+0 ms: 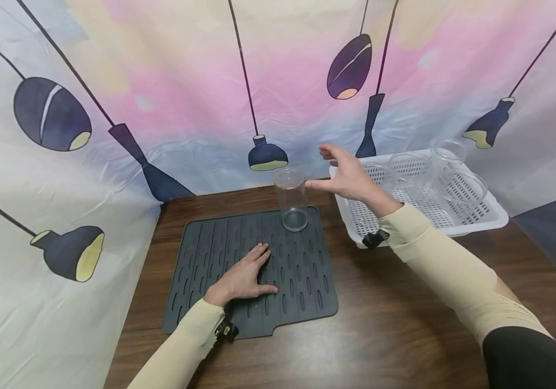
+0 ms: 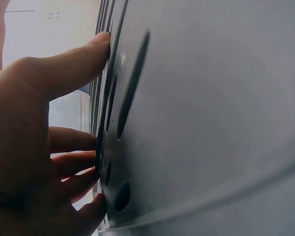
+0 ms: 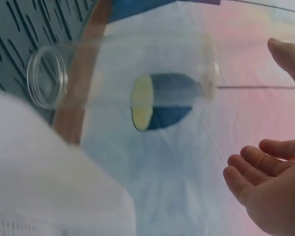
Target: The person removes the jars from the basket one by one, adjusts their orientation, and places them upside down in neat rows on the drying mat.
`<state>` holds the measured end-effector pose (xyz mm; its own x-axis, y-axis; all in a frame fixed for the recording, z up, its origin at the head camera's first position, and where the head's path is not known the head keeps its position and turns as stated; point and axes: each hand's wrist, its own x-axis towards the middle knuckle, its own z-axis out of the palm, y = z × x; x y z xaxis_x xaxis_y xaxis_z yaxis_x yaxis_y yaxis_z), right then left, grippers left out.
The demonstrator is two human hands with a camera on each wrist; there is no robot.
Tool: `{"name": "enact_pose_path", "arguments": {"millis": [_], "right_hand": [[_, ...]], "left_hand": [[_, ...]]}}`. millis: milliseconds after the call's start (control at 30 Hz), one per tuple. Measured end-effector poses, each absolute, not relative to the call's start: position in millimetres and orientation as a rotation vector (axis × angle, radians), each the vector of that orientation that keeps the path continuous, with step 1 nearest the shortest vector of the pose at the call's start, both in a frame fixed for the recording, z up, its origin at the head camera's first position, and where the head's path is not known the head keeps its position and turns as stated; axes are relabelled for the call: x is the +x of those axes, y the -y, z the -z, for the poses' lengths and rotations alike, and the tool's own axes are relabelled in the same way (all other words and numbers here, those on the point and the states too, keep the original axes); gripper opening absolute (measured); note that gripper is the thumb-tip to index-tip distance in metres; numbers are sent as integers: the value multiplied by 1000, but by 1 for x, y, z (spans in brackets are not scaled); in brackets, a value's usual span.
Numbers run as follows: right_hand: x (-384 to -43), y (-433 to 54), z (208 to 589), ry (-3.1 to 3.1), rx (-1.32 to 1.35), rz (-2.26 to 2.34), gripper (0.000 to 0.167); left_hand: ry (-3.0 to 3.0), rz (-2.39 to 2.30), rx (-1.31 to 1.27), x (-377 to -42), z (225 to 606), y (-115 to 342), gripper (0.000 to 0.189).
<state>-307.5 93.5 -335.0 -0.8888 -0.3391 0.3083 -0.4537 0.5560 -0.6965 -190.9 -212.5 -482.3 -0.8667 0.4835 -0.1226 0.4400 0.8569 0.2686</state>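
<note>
A clear glass jar [image 1: 292,201] stands upright near the back right corner of the dark grey drying mat [image 1: 195,259]. Just right of the jar's top, my right hand [image 1: 350,175] is in the air with thumb and fingers spread apart, holding nothing. In the right wrist view the jar [image 3: 137,73] appears sideways, apart from that hand's fingers [image 3: 258,167]. My left hand [image 1: 243,275] rests on the mat with its fingers extended. Seen from the left wrist, the thumb [image 2: 81,61] and fingertips touch the mat's ribbed surface.
To the right, a white perforated plastic basket [image 1: 494,219] holds several clear glass jars [image 1: 462,186]; my right forearm crosses its front left part. Everything stands on a brown wooden table [image 1: 380,335]. A fabric backdrop with printed lamps [image 1: 268,154] hangs close behind and at the left.
</note>
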Motion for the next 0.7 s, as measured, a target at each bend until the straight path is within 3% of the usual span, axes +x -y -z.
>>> {"name": "enact_pose_path", "arguments": {"millis": [700], "right_hand": [[-290, -164, 339, 2642, 336, -1137, 102]], "left_hand": [[-2842, -347, 720, -190, 480, 211, 98]]}}
